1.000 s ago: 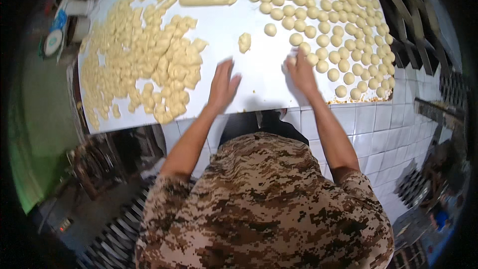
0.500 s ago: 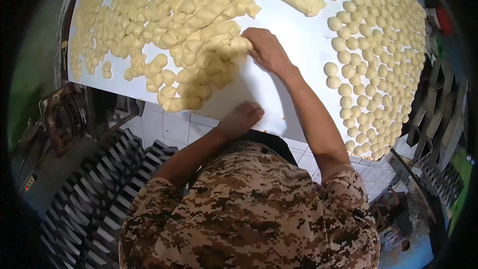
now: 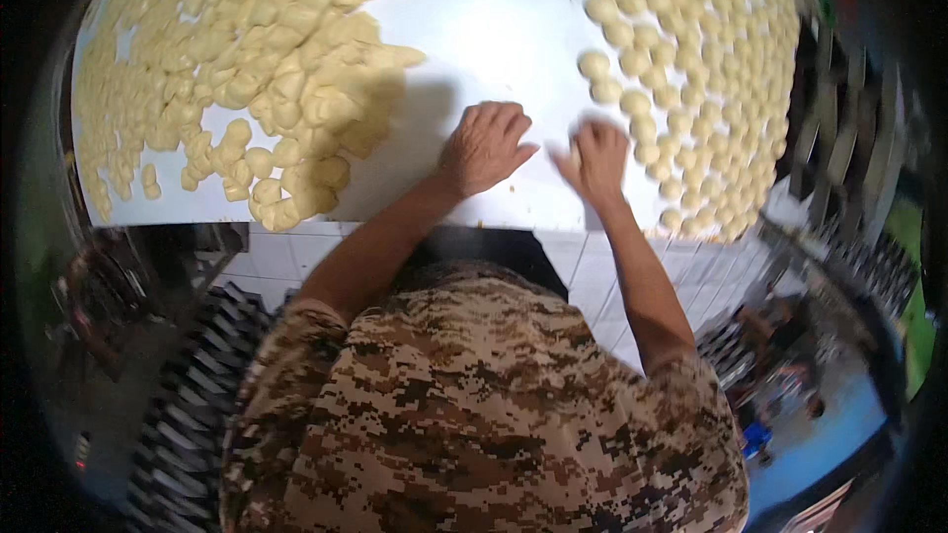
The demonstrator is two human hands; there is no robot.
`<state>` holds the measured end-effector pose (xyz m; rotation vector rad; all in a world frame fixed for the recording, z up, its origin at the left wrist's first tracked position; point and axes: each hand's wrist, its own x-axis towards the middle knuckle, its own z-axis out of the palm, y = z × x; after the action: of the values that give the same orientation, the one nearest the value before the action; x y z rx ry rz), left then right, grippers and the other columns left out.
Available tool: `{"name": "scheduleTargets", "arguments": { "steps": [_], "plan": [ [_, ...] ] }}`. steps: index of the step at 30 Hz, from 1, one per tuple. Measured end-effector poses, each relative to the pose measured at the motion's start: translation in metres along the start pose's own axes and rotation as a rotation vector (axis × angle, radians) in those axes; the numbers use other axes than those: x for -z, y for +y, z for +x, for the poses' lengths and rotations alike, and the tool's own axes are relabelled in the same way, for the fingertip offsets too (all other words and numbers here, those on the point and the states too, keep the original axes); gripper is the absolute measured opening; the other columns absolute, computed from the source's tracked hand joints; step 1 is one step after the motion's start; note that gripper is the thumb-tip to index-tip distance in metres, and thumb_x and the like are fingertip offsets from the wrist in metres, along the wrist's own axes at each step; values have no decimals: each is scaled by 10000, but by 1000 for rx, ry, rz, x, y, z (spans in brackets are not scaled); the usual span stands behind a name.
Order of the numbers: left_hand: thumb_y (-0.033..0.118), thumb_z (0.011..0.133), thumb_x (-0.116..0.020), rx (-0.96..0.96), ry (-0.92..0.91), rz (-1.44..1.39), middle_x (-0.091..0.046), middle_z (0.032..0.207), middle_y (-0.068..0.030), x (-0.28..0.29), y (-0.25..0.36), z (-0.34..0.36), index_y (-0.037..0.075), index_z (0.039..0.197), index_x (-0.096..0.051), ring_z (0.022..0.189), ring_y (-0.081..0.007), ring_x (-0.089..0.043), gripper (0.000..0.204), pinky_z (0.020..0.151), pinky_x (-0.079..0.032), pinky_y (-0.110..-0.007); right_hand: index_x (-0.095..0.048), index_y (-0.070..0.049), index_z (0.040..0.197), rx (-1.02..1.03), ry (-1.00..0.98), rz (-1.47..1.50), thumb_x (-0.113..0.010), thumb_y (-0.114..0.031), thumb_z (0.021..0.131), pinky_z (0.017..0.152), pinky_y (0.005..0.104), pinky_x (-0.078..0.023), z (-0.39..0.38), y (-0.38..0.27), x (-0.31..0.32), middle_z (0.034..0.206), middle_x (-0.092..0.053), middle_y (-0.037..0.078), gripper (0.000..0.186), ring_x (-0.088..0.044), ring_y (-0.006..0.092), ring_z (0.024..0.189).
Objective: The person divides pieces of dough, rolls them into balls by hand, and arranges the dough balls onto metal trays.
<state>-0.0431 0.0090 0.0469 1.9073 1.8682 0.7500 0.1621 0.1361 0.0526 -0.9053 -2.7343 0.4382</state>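
1. Leaning over the white table (image 3: 494, 30), the person in the camouflage shirt (image 3: 474, 415) has both forearms stretched across its near edge, which sits above a tiled front (image 3: 632, 266); a sleeve or elbow dragging along that edge could, I judge, sweep flour or dough off toward the floor.
2. Pressing palm down on the bare middle of the table, the left hand (image 3: 484, 146) has its fingers together and slightly curled; whether a dough piece lies beneath it I cannot tell. If one does, too much weight would flatten it rather than round it.
3. Working just beside it, the right hand (image 3: 592, 160) is blurred, cupped with fingers bent over the surface; what it covers is hidden. It is close to the nearest rolled balls (image 3: 691, 69), so a wide stroke could knock them out of their rows or squash one.
4. Lying to the left, the heap of rough cut pieces (image 3: 247, 69) is piled loosely, many touching; left crowded like this they may stick together and tear when pulled apart.
5. Filling the right side to the far rim, the balls sit close to the table's edge near the dark racks (image 3: 839, 138), where a nudge could roll some off.
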Motion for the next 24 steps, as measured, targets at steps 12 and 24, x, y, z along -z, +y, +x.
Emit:
{"name": "scheduleTargets", "arguments": {
  "steps": [12,24],
  "plan": [
    [178,922,-707,36,108,64,-636,1024,-152,-43,14,-9,59,1002,-630,983,-359,-604,162,847,-455,-505,-635,-94,957,-151,123,-114,-805,-270,833,854,461,-450,-9,-20,-46,1037,-613,123,275,-560,367,973],
    [214,917,-711,134,213,-6,-658,959,-126,-58,45,-51,86,972,-666,917,-359,-624,146,836,-469,-501,-600,-79,811,-145,2,198,-802,-224,840,812,510,-480,-43,-30,-34,865,-586,123,250,-595,360,894]
  ]
}}
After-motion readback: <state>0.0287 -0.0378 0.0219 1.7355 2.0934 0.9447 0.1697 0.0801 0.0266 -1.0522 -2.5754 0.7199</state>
